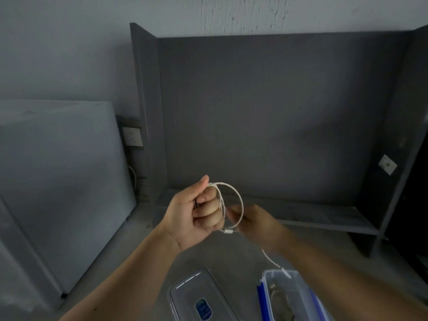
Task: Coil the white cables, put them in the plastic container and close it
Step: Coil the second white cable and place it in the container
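A white cable (239, 200) is looped into a small coil held in the air at mid-frame. My left hand (196, 213) is fisted around the coil's left side, thumb up. My right hand (252, 220) pinches the coil's lower right part; the loose tail hangs from under it, its plug dangling over the plastic container (298, 288). The container, clear with blue clips, stands open at the bottom edge, with another coiled cable (279, 297) dimly visible inside. Its clear lid (196, 295), bearing a blue label, lies flat to the container's left.
A grey concrete surface (222, 256) carries the container and lid. A dark grey shelf unit (266, 117) stands behind, its low shelf just beyond my hands. A white appliance (58, 181) fills the left; a wall socket (132, 136) sits beside it.
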